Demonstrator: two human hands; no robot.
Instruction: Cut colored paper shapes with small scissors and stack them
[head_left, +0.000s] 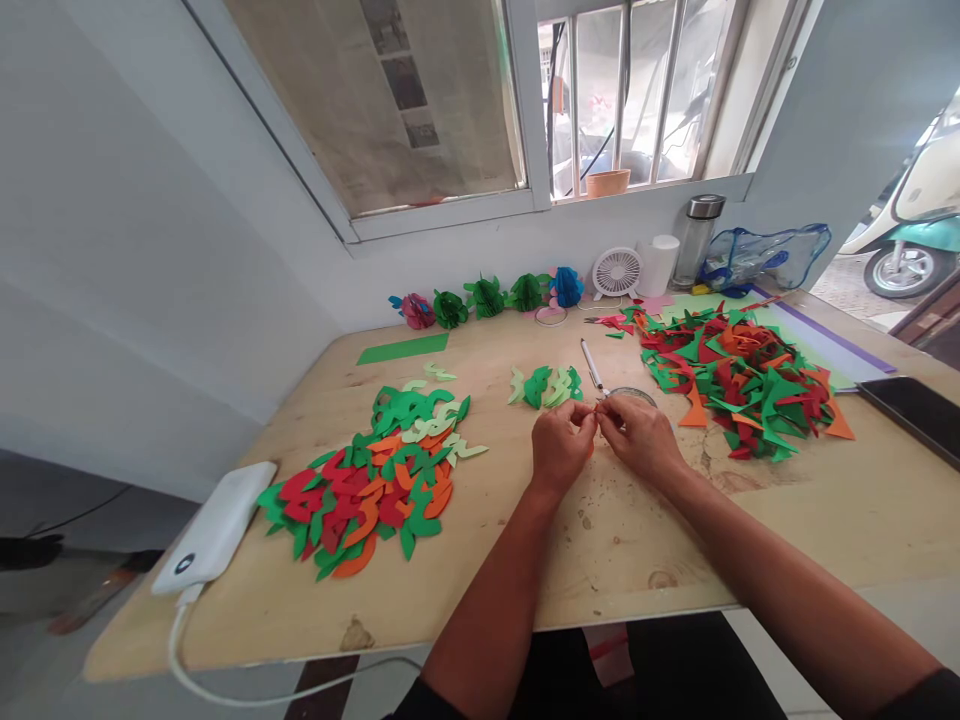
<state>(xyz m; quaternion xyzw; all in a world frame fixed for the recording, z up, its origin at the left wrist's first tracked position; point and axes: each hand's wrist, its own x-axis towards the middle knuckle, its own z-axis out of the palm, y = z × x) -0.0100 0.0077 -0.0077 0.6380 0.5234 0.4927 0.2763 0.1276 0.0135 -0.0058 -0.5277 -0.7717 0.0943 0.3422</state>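
Observation:
My left hand (559,445) and my right hand (634,435) meet above the wooden table (637,540), their fingertips pinching a small orange paper piece (598,408) between them. Just beyond my hands lie a pair of scissors (592,365) with a long, pale blade, partly hidden by my right hand. A small heap of green and pale green paper cut-outs (544,387) sits beyond my left hand. To the left is a larger pile of red, green and orange cut paper (367,490). To the right is another pile of cut paper shapes (739,385).
Folded paper balls (487,297) line the wall behind the table, near a small white fan (616,272) and a steel flask (697,240). A white power bank (214,528) sits at the left edge, a dark phone (911,420) at the right.

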